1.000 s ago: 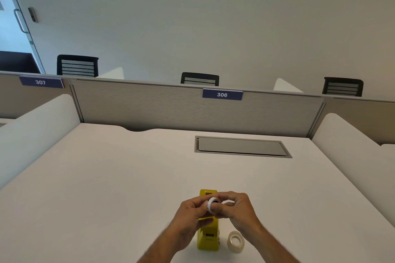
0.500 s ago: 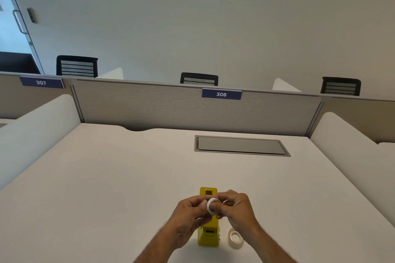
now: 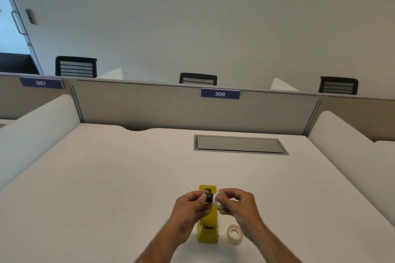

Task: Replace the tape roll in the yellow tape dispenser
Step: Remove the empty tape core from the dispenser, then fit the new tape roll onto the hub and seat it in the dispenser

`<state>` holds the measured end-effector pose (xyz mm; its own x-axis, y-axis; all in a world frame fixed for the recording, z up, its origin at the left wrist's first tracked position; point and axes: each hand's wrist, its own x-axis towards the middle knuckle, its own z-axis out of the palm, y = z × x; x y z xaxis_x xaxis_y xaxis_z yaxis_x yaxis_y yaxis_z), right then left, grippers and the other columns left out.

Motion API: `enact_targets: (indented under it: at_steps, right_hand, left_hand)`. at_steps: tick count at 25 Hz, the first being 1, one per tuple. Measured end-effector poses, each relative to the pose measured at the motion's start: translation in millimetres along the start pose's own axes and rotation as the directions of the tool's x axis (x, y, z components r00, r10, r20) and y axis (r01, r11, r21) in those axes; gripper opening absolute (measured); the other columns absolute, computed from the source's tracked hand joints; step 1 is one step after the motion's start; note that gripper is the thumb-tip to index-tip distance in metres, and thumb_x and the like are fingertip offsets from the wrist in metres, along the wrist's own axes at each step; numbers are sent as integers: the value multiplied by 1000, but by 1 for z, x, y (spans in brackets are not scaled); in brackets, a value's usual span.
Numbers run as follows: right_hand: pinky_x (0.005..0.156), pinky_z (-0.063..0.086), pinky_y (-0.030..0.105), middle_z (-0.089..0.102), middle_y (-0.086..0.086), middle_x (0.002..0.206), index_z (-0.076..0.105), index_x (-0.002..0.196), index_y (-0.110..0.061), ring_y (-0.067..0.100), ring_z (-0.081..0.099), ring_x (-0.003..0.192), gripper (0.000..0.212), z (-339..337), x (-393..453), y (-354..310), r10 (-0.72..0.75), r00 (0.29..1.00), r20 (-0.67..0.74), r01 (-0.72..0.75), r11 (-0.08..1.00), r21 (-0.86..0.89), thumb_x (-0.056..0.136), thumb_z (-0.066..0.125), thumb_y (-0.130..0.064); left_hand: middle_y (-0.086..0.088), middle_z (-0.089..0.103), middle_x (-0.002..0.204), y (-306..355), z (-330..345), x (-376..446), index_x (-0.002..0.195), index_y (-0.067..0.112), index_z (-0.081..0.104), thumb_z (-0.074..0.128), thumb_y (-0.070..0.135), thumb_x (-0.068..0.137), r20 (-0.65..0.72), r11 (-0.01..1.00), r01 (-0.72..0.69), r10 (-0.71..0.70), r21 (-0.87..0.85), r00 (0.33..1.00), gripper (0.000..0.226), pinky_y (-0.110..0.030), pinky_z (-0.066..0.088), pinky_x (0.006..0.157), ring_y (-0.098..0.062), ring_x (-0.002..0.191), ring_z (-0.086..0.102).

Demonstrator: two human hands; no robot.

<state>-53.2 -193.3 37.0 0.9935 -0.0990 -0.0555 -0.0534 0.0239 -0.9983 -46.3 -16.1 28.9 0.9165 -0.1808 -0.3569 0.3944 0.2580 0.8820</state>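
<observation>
The yellow tape dispenser [image 3: 208, 230] stands on the white desk [image 3: 106, 177] near its front edge, partly hidden behind my hands. Above it, my left hand [image 3: 188, 211] pinches a small black spindle [image 3: 208, 198]. My right hand [image 3: 239, 205] holds a thin white ring, the empty tape core [image 3: 218, 199], just to the right of the spindle and apart from it. A full clear tape roll [image 3: 234, 234] lies flat on the desk to the right of the dispenser, below my right wrist.
A grey cable hatch [image 3: 240, 145] is set into the desk further back. A grey partition [image 3: 171, 109] with the label 306 closes the far edge, and white curved dividers stand at both sides. Black chair backs show beyond the partition.
My hands have drawn apart: the white core has slid off the black spindle, which now shows in my left hand. The core stays in my right hand.
</observation>
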Motion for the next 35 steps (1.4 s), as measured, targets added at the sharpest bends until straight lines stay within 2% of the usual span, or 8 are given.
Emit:
enact_targets:
  at_steps: [7, 11, 14, 18, 25, 29, 33, 35]
  right_hand:
    - [62, 61, 31, 76, 7, 91, 76, 97, -13, 25, 74, 75, 20, -22, 14, 15, 145, 978, -151, -150, 988, -24, 79, 78, -4]
    - [72, 63, 35, 77, 9, 88, 75, 93, -10, 26, 73, 85, 38, -37, 17, 25, 272, 946, -175, -285, 957, -48, 61, 88, 6]
    - [76, 62, 37, 76, 2, 86, 75, 94, -14, 18, 71, 80, 42, -41, 19, 30, 160, 954, -252, -240, 914, -328, 56, 92, -5]
    - [75, 51, 24, 73, -3, 98, 70, 105, -19, 14, 66, 85, 46, -40, 21, 40, -12, 986, -165, -121, 632, -765, 64, 87, -33]
    - [61, 48, 26, 67, -9, 79, 66, 82, -24, 10, 61, 70, 43, -36, 23, 49, 140, 971, -193, -235, 422, -876, 60, 80, -59]
    - [52, 38, 26, 59, -7, 63, 54, 61, -22, 9, 52, 56, 48, -38, 24, 51, 174, 974, -145, -206, 408, -889, 62, 76, -65]
    - [73, 48, 27, 68, -2, 105, 62, 110, -24, 13, 62, 90, 59, -38, 19, 48, 88, 992, -92, -123, 475, -871, 71, 68, -67]
    - [71, 49, 24, 65, -10, 102, 56, 109, -33, 9, 61, 87, 66, -40, 12, 44, 67, 997, -43, -70, 472, -879, 60, 68, -74]
  left_hand:
    - [-16, 78, 101, 0, -2, 7, 112, 4, 70, 62, 3, 96, -100, 1000, -13, 15, 15, 995, 18, -34, 63, 77, -29, 93, 76]
    - [-16, 77, 102, -2, -3, 8, 109, 9, 70, 62, 2, 96, -117, 999, -31, 32, 16, 993, 17, -35, 63, 75, -29, 91, 76]
    - [-14, 76, 103, -4, -1, 11, 107, 10, 72, 63, 2, 95, -123, 999, -33, 36, 27, 992, 17, -35, 64, 76, -29, 91, 76]
    - [-13, 78, 101, -7, 1, 14, 106, 9, 72, 64, 1, 94, -131, 999, -22, 29, 50, 991, 17, -35, 64, 75, -28, 91, 76]
    - [-14, 77, 103, -12, 0, 17, 106, 9, 73, 67, 2, 92, -119, 997, -4, 14, 79, 993, 17, -35, 63, 77, -27, 92, 76]
    - [-13, 76, 104, -12, 0, 17, 107, 10, 72, 67, 2, 93, -120, 996, -3, 14, 92, 993, 17, -34, 64, 77, -26, 93, 76]
    - [-12, 76, 106, -12, 0, 17, 107, 11, 72, 66, 3, 93, -134, 995, 4, 10, 103, 991, 17, -35, 64, 79, -26, 94, 75]
    - [-12, 76, 105, -12, -1, 17, 106, 11, 72, 66, 2, 93, -133, 995, 6, 7, 100, 991, 16, -35, 64, 79, -26, 94, 76]
